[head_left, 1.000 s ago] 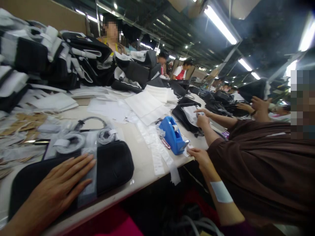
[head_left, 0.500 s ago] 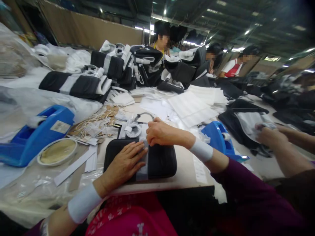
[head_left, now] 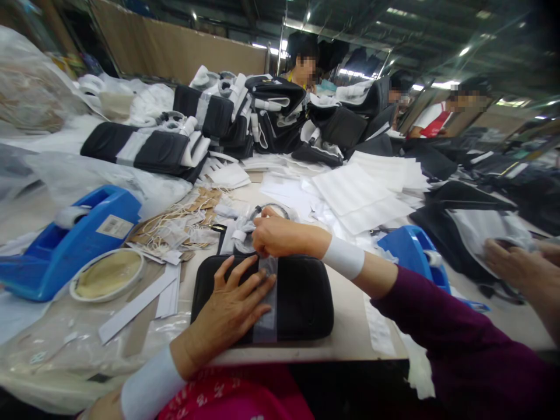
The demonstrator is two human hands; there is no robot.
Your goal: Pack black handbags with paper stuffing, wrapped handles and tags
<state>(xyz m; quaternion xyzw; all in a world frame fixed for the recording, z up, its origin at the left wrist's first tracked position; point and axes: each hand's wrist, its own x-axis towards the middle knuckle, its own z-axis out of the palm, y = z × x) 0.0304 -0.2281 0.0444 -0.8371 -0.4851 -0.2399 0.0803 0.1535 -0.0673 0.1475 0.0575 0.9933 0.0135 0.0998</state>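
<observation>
Black bag (head_left: 306, 294): lower centre of frame, lying flat on the pale table (head_left: 350, 318) near its front edge. A translucent band (head_left: 266, 324) runs across its middle, top to bottom as seen.

Left hand (head_left: 234, 306): palm down on the bag's left half, fingers fanned wide, tips reaching onto the band. Right hand (head_left: 280, 236): at the band's upper end, fingers curled inward to a narrow grip; cannot tell whether anything is pinched between them.

Directly behind the bag, left of the right hand: a wrapped coil (head_left: 241, 240). Left of centre: tangled tags and strings (head_left: 175, 227), with white strips (head_left: 137, 306) below them. A round dish (head_left: 109, 274) sits just beside a blue tape dispenser (head_left: 107, 216) at left edge.

Right of centre: second blue dispenser (head_left: 405, 245). Above it, overlapping white sheets (head_left: 361, 192). Upper centre: heap of black bags (head_left: 343, 125), some with white wrapping. Right edge: a co-worker's hand (head_left: 510, 259) touching a dark bag with white lining (head_left: 455, 195).
</observation>
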